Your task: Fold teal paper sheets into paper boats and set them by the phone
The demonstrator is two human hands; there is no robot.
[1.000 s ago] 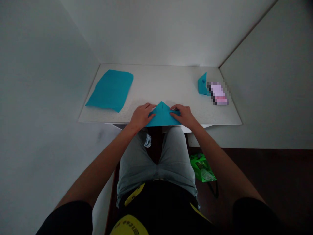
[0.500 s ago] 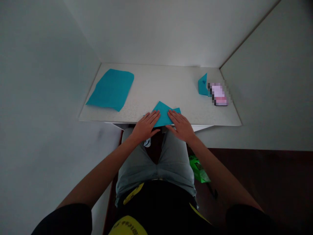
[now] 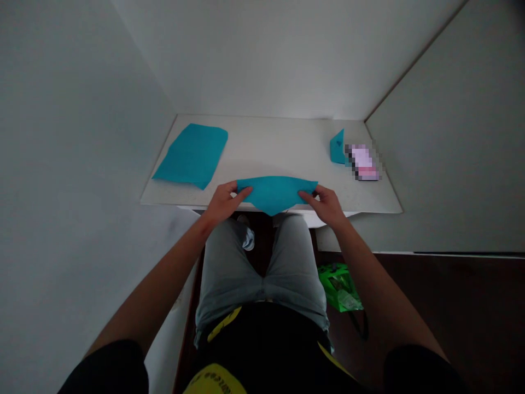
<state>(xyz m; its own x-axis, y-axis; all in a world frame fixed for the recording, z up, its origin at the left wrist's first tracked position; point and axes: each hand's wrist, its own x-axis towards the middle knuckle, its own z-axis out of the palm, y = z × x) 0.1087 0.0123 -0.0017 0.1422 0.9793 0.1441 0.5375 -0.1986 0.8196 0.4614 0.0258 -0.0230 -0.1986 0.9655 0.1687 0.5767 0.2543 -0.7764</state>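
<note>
A folded piece of blue paper (image 3: 274, 192) lies at the near edge of the white table (image 3: 270, 148), its point hanging over the edge toward me. My left hand (image 3: 223, 201) pinches its left corner. My right hand (image 3: 326, 203) pinches its right corner. Both hands are closed on the paper, thumbs on top.
A stack of flat blue sheets (image 3: 192, 154) lies at the table's back left. A small folded blue paper shape (image 3: 337, 146) stands at the back right, beside a blurred pink object (image 3: 363, 162). Walls close in on the table on three sides. A green bag (image 3: 340, 285) sits on the dark floor.
The paper was a triangle pointing away, pressed flat under both hands. Now it is turned round, point toward me, and each hand holds one of its corners.
</note>
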